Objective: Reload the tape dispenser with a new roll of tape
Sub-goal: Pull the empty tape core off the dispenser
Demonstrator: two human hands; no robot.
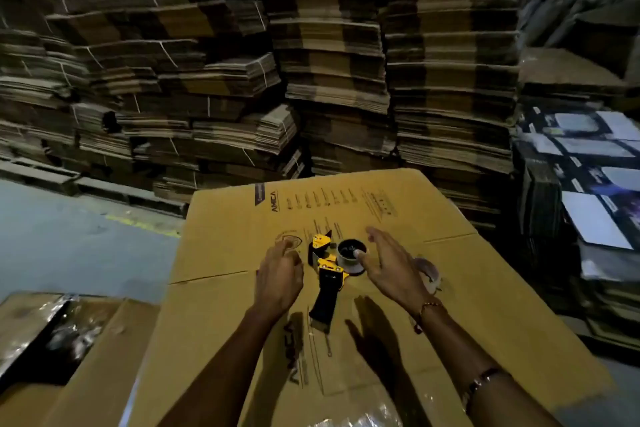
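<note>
Flattened "AMCA" carton [450, 288], yellow-black tape dispenser [325, 274]; both hands above

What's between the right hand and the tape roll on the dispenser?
Nothing visible. The right hand hovers open just right of the tape roll on the yellow-and-black tape dispenser, thumb nearly at its rim. Another roll lies partly hidden behind that hand.
</note>
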